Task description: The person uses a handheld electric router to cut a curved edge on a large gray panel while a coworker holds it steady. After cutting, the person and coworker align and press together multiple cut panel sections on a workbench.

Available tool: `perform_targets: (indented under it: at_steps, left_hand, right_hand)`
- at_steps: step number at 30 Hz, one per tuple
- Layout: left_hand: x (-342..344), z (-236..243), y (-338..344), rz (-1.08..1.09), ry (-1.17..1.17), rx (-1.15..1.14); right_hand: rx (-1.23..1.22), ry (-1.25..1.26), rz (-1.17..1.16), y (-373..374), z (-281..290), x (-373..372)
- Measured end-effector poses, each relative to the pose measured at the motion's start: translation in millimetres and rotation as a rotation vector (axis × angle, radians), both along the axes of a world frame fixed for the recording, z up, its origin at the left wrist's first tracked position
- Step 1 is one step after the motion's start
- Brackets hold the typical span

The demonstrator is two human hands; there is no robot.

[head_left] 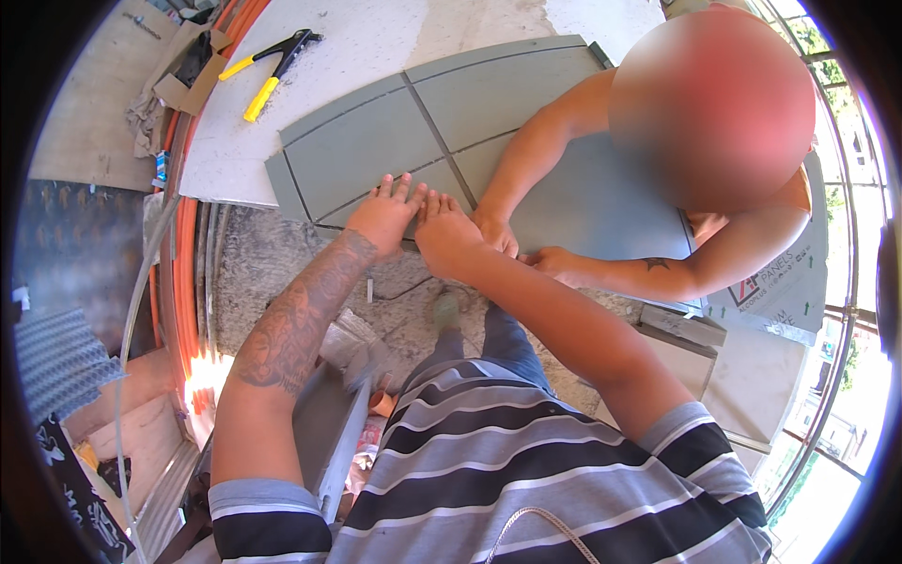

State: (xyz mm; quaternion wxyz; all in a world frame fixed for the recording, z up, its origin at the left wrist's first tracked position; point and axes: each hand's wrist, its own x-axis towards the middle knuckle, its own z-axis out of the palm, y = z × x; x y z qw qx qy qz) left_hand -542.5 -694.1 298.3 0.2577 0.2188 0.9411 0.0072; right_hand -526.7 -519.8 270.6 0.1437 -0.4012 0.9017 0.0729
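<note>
A grey panel (376, 141) crossed by dark grooves lies on a white work surface. My left hand (383, 221) rests on its near edge, with fingers stretched over the top face. Close beside it, my right hand (447, 237) lies on the same edge, its fingers also extended. Neither of my hands grips a separate object. Just right of my right hand, a co-worker's hand (495, 231) touches the panel's near edge. The co-worker's other hand (560, 266) is at that edge a little farther right, and what its fingers hold is hidden.
A plier-like tool with yellow handles (268, 75) lies on the white surface (357, 38) at the far left. Orange tubes (185, 273) run along the left side. A co-worker in a red head covering (719, 103) leans over the panel. Printed sheets (780, 291) lie at the right.
</note>
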Motion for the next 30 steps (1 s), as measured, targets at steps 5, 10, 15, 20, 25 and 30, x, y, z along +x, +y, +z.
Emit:
perform_targets:
  at_steps: [5, 10, 15, 20, 25, 30]
  left_hand:
    - [-2.8, -4.6, -3.6, -0.014, -0.004, -0.006]
    - [-6.2, -2.4, 0.7, -0.019, -0.023, -0.001]
    - [-11.4, 9.5, 10.7, -0.050, -0.076, -0.047]
    - [-10.2, 6.7, 6.9, -0.063, -0.051, -0.054]
    - [-4.3, -19.9, -0.5, -0.052, 0.064, -0.020]
    - [6.2, -19.6, -0.8, 0.003, 0.122, 0.056]
  right_hand:
    - [-0.020, 0.056, 0.017, -1.0, 0.9, -0.8]
    - [0.003, -0.029, 0.041, 1.3, 13.6, -5.8]
    - [-0.051, -0.017, -0.005, 7.3, 10.6, -4.7]
    - [-0.048, -0.043, 0.019, 5.2, 23.7, -8.6]
    - [-0.095, 0.007, -0.012, 2.9, 12.6, -3.4]
    - [-0.141, 0.173, -0.080, -2.7, -18.2, 5.5]
